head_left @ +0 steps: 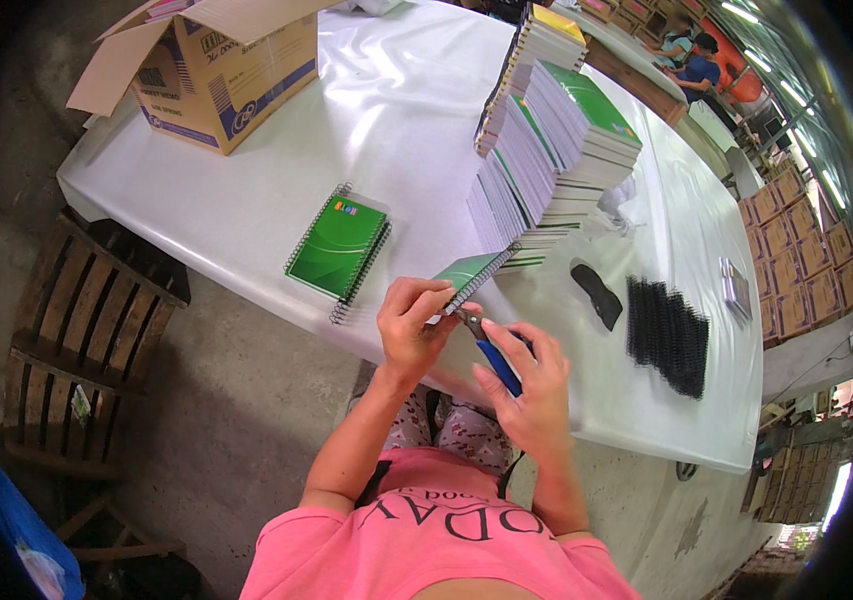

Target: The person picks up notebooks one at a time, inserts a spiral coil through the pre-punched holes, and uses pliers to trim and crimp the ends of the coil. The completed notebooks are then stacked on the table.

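Note:
My left hand point(414, 322) grips a green spiral notebook point(471, 270) by its near end, its coil tilted up to the right over the table's front edge. In my right hand point(534, 385) is a pair of blue-handled pliers or cutters point(498, 362); their jaws meet the near end of the notebook's coil. Whether the jaws are closed on the wire is too small to tell. Left of my hands lies a short stack of green spiral notebooks point(338, 243). Beyond them rise leaning piles of green-covered pads point(536, 165), and a row of black spiral coils point(666, 338) lies to the right.
An open cardboard box point(236, 80) stands at the table's far left. A black curved object point(596, 296) lies near the coils. Wooden slatted seating point(86, 350) is on the floor at left. Stacked cartons point(796, 255) and other people point(696, 70) are at the right, further off.

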`<state>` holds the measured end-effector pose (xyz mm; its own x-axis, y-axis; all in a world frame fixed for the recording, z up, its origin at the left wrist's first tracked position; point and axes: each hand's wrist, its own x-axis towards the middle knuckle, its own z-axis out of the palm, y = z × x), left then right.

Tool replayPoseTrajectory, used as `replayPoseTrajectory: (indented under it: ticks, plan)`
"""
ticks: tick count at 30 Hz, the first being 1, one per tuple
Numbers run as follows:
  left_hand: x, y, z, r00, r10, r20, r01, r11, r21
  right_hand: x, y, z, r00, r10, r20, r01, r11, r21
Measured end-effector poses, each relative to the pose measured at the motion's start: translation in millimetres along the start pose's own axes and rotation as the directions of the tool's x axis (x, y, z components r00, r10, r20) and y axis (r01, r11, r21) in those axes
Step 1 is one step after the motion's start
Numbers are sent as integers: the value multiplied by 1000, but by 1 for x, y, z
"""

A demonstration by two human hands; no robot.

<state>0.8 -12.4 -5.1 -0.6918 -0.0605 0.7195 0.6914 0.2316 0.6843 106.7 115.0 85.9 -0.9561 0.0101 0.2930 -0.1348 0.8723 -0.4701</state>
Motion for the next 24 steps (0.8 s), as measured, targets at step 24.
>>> replayPoseTrajectory:
  ticks: [24]
  plan:
    - [-1, -2, 3, 940, 330, -87, -308, 930, 201, 0, 9, -15, 894, 122, 432, -393, 679, 621]
